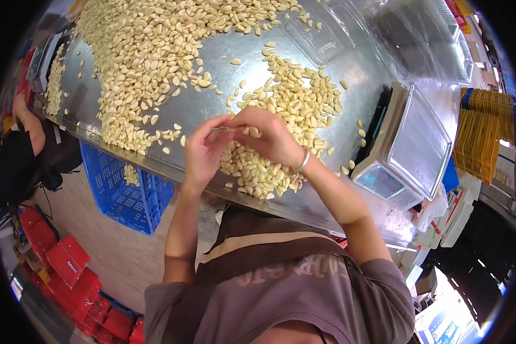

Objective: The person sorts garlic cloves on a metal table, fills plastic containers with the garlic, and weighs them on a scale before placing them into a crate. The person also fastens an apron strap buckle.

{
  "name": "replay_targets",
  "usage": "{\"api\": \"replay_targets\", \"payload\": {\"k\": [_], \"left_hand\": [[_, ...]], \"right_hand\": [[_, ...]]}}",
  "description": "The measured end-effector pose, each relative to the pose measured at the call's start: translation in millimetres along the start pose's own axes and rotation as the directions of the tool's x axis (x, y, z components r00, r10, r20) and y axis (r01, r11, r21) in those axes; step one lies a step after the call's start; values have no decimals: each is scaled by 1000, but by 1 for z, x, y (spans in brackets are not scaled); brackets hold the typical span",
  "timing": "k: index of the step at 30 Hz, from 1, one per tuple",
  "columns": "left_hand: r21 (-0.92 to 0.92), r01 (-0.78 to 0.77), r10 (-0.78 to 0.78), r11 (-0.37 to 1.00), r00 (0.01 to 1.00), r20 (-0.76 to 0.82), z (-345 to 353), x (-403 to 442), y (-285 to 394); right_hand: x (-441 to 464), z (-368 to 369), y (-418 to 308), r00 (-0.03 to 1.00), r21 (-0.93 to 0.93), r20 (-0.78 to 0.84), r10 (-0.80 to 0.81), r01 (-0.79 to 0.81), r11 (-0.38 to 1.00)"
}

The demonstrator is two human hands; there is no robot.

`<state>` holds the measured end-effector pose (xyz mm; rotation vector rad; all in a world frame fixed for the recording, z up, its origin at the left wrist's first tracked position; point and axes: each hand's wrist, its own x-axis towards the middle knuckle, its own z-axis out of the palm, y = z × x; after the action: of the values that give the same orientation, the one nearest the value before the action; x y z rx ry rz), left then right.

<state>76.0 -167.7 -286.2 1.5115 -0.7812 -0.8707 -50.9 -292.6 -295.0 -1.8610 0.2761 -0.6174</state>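
Over a pile of peeled garlic cloves (304,97), my two hands meet with their fingertips pinched close together. The fingers of my left hand (203,150) are bent towards the other hand. A thin, greyish, metal-looking sliver (219,128) shows at the fingertips, too small to name. My right hand (269,135), with a bangle (301,161) at the wrist, is closed, its fingertips touching or nearly touching the left ones. Whatever lies between the fingers is mostly hidden. Loose cloves lie on the metal table (226,57) around and below both hands.
A larger garlic heap (149,51) spreads across the table's far left. To the right stand a scale (384,155) with a clear plastic lid (421,143) against it and stacked clear trays (413,34). A blue crate (120,189) sits below the left edge. Another person's arm (31,126) shows far left.
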Motion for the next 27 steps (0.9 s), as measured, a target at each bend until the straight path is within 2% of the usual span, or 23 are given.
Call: {"api": "replay_targets", "payload": {"k": [1,3,4,6,7,8,9,10,11,12,13,14,16,18,20,22,24,25,27], "left_hand": [[-4,-23,24,1000,999,39,3,1,1],[10,34,-33,999,995,-93,-11,-5,2],[14,66,-63,998,986,-157,-23,-10,2],[103,0,35,995,942,-332,-72,-17,-9],[195,8,81,981,893,-444,-107,-20,-16],[369,65,156,927,828,-538,-150,-27,-30],[404,104,172,909,790,-589,-202,-37,-52],[438,146,190,887,749,-634,-237,-45,-65],[621,232,284,749,734,-617,-246,-49,-65],[763,315,373,565,727,-577,-252,-52,-62],[854,386,452,349,729,-514,-256,-51,-59],[788,320,371,526,747,-551,-249,-46,-57],[542,202,185,816,797,-575,-203,-36,-53],[530,148,80,835,920,-383,-134,-20,-38],[565,14,45,825,995,-90,-92,-7,-52],[527,-50,36,849,999,35,-49,7,-62],[463,-30,11,886,999,43,-24,20,-88],[433,-19,-3,901,999,52,-12,24,-94],[386,-17,-13,922,997,75,12,31,-100]], "right_hand": [[2,5,-7,999,72,14,39,-40,997],[5,7,-15,993,208,45,113,-120,971],[6,2,-11,997,101,9,77,-78,992],[7,-17,9,999,-118,-45,-7,2,993],[8,-31,22,985,-166,-71,157,-167,972],[12,-47,39,966,-227,-97,242,-258,939],[19,-60,53,965,-273,-153,214,-249,929],[28,-72,78,984,-377,-123,132,-169,910],[39,-80,96,987,-433,-107,124,-158,888],[48,-87,123,996,-496,-81,37,-72,865],[57,-91,140,997,-486,-68,37,-66,871],[64,-94,153,998,-478,-54,37,-58,876],[65,-94,171,997,-515,-39,73,-82,853],[63,-88,175,996,-522,20,88,-65,851],[42,-75,159,989,-498,120,88,-17,867],[22,-65,100,881,-290,197,430,-366,884],[-9,-53,98,953,-283,145,268,-219,934],[-19,-53,94,964,-247,97,248,-218,944],[-29,-60,86,979,-488,4,206,-178,855]]}}
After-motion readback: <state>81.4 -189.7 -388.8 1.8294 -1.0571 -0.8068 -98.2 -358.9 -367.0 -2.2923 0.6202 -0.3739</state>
